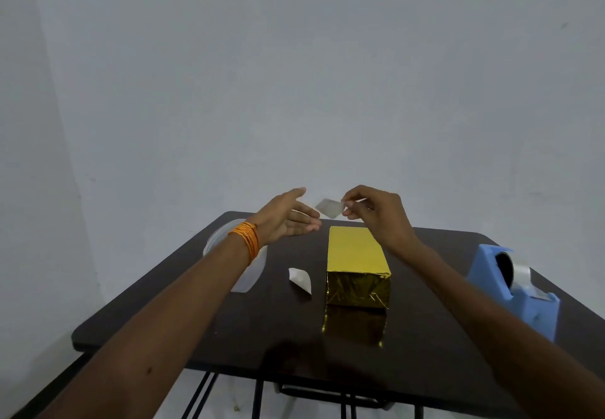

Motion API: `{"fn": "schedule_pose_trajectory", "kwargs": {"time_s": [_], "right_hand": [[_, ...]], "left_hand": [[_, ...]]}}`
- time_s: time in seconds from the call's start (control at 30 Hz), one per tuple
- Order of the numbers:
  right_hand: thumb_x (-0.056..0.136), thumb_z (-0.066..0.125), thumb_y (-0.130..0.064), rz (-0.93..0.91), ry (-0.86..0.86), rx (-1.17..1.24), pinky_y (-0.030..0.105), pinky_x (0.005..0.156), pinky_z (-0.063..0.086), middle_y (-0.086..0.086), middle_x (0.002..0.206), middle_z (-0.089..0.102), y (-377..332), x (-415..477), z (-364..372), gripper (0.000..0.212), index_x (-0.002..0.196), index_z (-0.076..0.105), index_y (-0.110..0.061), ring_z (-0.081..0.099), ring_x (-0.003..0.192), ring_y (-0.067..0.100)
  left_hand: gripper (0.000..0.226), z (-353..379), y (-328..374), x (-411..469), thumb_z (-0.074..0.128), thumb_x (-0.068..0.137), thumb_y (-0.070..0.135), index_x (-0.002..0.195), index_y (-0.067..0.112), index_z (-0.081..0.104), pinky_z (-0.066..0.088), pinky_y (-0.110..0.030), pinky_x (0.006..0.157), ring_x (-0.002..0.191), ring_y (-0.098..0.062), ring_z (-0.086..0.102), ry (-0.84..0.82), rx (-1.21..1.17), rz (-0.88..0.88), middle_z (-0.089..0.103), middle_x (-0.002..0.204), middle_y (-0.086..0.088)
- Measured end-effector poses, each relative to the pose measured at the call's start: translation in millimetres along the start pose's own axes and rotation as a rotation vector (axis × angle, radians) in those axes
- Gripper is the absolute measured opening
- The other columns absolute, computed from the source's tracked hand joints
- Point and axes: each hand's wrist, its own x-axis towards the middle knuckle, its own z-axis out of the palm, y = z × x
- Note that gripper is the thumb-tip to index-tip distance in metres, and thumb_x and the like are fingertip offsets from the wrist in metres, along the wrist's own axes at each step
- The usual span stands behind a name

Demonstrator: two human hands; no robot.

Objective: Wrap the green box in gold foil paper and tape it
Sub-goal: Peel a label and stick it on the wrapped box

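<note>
The box (357,264) stands in the middle of the dark table (248,330), covered in gold foil paper; no green shows. Above the box's far end, my right hand (376,212) pinches a short strip of clear tape (329,208) between thumb and fingers. My left hand (291,219) hovers just left of the tape, palm up, fingers straight, holding nothing. Orange bangles circle that wrist.
A blue tape dispenser (514,291) with a clear roll sits at the table's right edge. A small white paper scrap (300,280) lies left of the box. A clear plastic piece (252,271) lies under my left forearm. A pale wall stands behind.
</note>
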Motion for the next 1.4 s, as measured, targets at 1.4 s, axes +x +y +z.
{"fn": "schedule_pose_trajectory", "kwargs": {"time_s": [1.4], "right_hand": [[0.087,0.076,-0.015,0.511,0.368,0.55,0.023,0.064,0.057,0.009,0.093,0.076,7,1,-17,0.01,0.09,0.073,-0.007,0.066,0.073,0.016]], "left_hand": [[0.028,44,-13,12,0.08,0.078,0.006,0.104,0.005,0.07,0.061,-0.029,0.073,0.072,-0.018,0.067,0.153,0.047,0.309,0.071,0.097,-0.014]]}}
